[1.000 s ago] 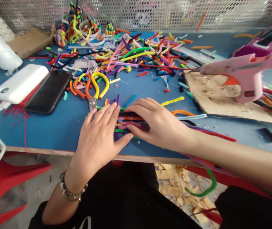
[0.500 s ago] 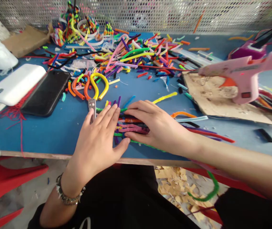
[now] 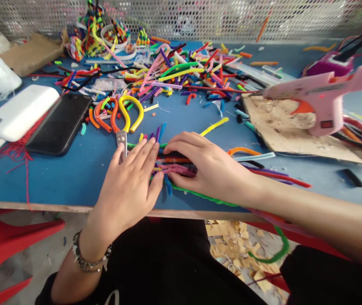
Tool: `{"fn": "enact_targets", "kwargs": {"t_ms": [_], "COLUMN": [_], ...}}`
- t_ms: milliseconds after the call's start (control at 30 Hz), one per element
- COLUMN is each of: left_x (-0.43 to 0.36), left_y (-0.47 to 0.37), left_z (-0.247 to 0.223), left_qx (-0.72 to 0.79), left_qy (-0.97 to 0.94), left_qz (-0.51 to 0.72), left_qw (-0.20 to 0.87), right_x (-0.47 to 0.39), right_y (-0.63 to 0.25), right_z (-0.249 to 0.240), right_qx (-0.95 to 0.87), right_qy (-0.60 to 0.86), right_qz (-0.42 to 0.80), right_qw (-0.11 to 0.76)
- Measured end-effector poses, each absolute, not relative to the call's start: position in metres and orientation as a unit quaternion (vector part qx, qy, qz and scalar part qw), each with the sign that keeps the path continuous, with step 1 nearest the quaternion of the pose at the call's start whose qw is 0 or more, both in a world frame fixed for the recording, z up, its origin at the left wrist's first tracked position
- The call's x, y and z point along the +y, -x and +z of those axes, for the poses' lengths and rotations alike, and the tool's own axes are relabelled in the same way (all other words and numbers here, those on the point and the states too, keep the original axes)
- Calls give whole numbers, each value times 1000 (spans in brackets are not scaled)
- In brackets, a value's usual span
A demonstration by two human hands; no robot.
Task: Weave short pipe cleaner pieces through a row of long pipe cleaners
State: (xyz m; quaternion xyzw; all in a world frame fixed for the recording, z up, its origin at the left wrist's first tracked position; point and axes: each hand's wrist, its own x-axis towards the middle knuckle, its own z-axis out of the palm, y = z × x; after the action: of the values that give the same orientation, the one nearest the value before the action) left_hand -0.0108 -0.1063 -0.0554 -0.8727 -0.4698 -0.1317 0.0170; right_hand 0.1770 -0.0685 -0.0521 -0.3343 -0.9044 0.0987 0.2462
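Coloured pipe cleaners [image 3: 178, 169] lie side by side near the table's front edge, crossed by a few purple and blue ones. Stretched flat over their left end is my left hand [image 3: 131, 180], fingers straight and close together. My right hand [image 3: 211, 165] curves over the same pipe cleaners from the right, fingers and thumb gripping across them; its palm hides their middle. A blue pipe cleaner end [image 3: 168, 185] sticks out between the two thumbs. Scissors [image 3: 121, 137] with orange and yellow handles lie at my left fingers, blades partly covered.
A heap of pipe cleaner pieces [image 3: 181, 74] spreads along the back. On the left are a black phone [image 3: 60, 125] and a white power bank [image 3: 18, 111] with a cable. At right, a pink glue gun [image 3: 323, 99] rests on cardboard [image 3: 272, 127].
The blue crossing pipe cleaner has shifted: its upper end is more upright and its lower end now shows below. My left thumb has drawn in leftward; my right hand moved slightly left.
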Motion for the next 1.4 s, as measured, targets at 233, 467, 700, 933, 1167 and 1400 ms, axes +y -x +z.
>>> {"fn": "enact_targets", "kwargs": {"t_ms": [233, 467, 700, 933, 1167, 1400], "left_x": [-107, -107, -106, -106, -103, -104], "left_y": [12, 12, 11, 10, 11, 10], "left_z": [-53, -56, -56, -55, -52, -53], "left_qx": [-465, -467, -467, -470, -472, -477], "left_qy": [878, 877, 877, 877, 878, 875], "left_qz": [-112, -110, -109, -98, -80, -80], "left_qw": [-1, 28, 37, 30, 17, 28], "right_x": [-67, -70, -69, -66, -61, -59], "right_y": [-178, -182, -181, -176, -173, -171], "right_z": [-48, -56, -51, -56, -54, -56], "right_qx": [-900, -909, -909, -900, -899, -900], "right_qy": [341, 300, 305, 311, 308, 310], "right_qz": [161, 131, 144, 154, 180, 165], "right_qw": [221, 258, 243, 262, 253, 259]}}
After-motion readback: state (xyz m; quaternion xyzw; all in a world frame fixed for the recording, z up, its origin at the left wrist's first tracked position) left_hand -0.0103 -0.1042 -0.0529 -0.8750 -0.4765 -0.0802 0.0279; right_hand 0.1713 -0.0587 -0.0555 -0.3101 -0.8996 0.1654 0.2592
